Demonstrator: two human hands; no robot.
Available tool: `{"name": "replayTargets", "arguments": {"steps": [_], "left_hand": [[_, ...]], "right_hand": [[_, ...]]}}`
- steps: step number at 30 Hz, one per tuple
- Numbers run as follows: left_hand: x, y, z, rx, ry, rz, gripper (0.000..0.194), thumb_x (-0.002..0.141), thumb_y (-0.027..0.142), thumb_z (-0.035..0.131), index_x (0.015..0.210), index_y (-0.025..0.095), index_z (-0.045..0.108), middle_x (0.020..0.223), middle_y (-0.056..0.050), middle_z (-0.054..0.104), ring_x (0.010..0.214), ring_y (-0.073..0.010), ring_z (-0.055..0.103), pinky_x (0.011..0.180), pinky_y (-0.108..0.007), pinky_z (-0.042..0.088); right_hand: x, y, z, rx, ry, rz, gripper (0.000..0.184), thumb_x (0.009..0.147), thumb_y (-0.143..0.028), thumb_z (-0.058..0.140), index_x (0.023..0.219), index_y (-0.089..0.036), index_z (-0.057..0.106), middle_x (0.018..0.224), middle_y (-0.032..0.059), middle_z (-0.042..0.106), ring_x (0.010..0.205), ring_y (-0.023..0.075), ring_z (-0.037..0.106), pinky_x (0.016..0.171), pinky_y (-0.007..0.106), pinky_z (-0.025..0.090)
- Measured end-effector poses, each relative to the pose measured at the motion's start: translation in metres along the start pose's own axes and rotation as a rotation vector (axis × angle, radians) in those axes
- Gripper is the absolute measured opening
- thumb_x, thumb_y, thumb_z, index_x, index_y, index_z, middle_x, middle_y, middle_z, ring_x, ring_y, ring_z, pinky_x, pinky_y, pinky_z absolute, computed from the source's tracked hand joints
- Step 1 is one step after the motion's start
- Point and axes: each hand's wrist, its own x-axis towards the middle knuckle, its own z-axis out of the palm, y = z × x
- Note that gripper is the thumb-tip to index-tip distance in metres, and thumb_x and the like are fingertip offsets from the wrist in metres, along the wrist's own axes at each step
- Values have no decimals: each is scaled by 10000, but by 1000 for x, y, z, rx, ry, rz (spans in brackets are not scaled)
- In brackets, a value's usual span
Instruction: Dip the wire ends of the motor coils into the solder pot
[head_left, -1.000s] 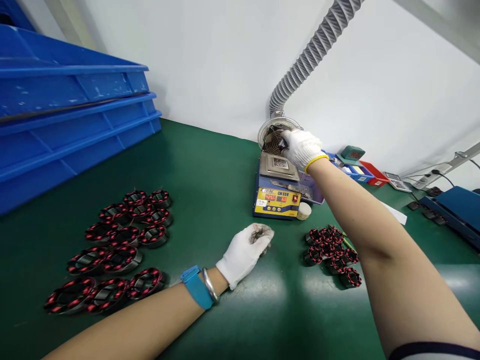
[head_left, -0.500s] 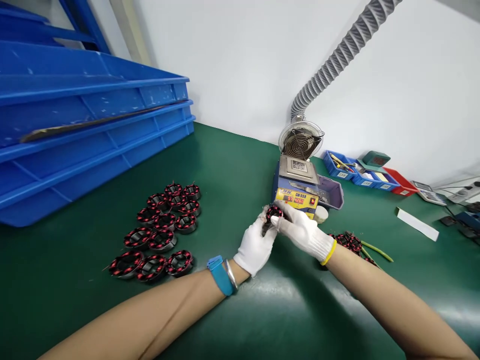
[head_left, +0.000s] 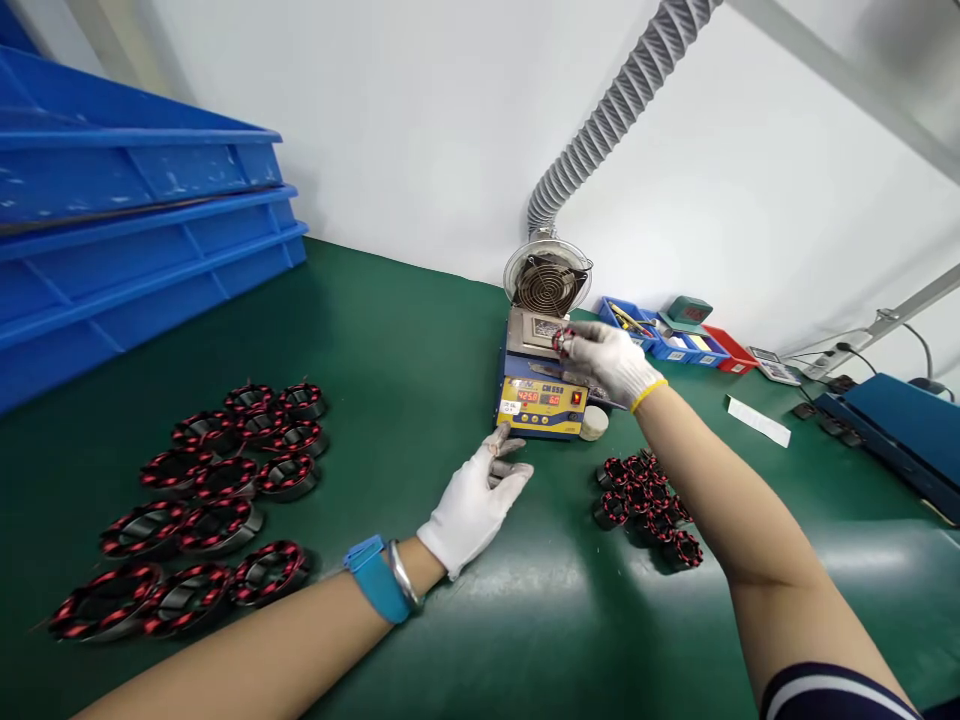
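In a white glove, my right hand [head_left: 611,362] grips a small motor stator [head_left: 561,342] with red windings. It is held over the top of the solder pot [head_left: 536,330], whose yellow front panel [head_left: 544,408] shows red digits. My left hand [head_left: 476,500], gloved too, hovers in front of that panel with its fingers apart and nothing in them. To the left lie several larger ring-shaped stators [head_left: 225,480] in rows, wound in red and black. A cluster of smaller stators [head_left: 637,495] sits on the green table right of my left hand.
Behind the pot stands a round fume fan [head_left: 550,285] on a grey flexible duct [head_left: 615,115]. Blue trays [head_left: 142,235] are stacked at the left. Small blue bins [head_left: 630,322] and a red bin [head_left: 727,350] line the wall. A round white pad [head_left: 594,424] lies by the pot.
My right hand has moved up and away from my left, carrying the small stator to the pot's top. My left hand has let go and opened. The view has shifted right.
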Motion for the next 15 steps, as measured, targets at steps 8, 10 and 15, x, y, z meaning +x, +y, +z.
{"name": "replayTargets", "arguments": {"steps": [8, 10, 15], "left_hand": [[0, 4, 1, 26, -36, -57, 636, 822, 339, 587, 1393, 166, 366, 1243, -123, 583, 959, -169, 615, 884, -342, 495], [1, 4, 1, 30, -41, -56, 635, 818, 339, 589, 1391, 173, 372, 1235, -119, 588, 908, -159, 621, 867, -342, 500], [0, 7, 1, 48, -41, -63, 637, 805, 346, 599, 1380, 166, 393, 1221, -123, 597, 855, -155, 624, 818, -337, 508]], "right_hand": [[75, 1, -10, -441, 345, -167, 283, 705, -351, 609, 920, -184, 689, 830, 32, 697, 802, 179, 635, 806, 289, 482], [83, 7, -5, -431, 354, -185, 310, 708, -375, 606, 944, -190, 684, 852, 34, 695, 823, 181, 633, 816, 296, 478], [96, 19, 5, -435, 357, -179, 381, 711, -401, 590, 1026, -196, 651, 937, 42, 684, 864, 183, 627, 846, 323, 474]]}}
